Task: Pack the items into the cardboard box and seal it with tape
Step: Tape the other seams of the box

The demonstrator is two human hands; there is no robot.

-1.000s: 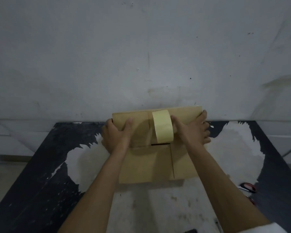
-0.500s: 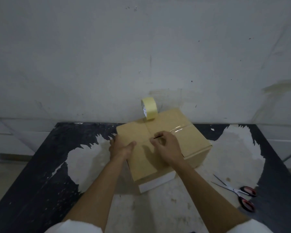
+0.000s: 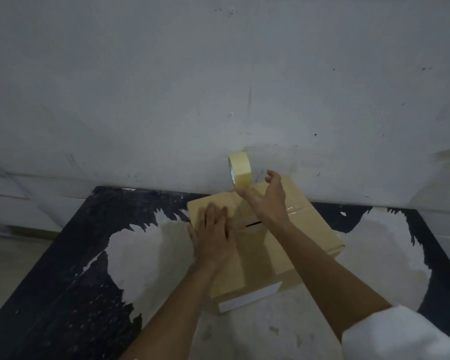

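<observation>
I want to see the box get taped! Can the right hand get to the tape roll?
Probably yes. The right hand is open and reaching over the cardboard box toward the tape roll standing on edge at the far side. Nothing lies between them. The left hand rests flat on the box.

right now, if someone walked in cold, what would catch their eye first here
A closed brown cardboard box sits on a black table with worn white patches. A pale yellow roll of tape stands on edge at the box's far end. The open right hand reaches toward it, while the left hand lies flat on the flaps.
</observation>
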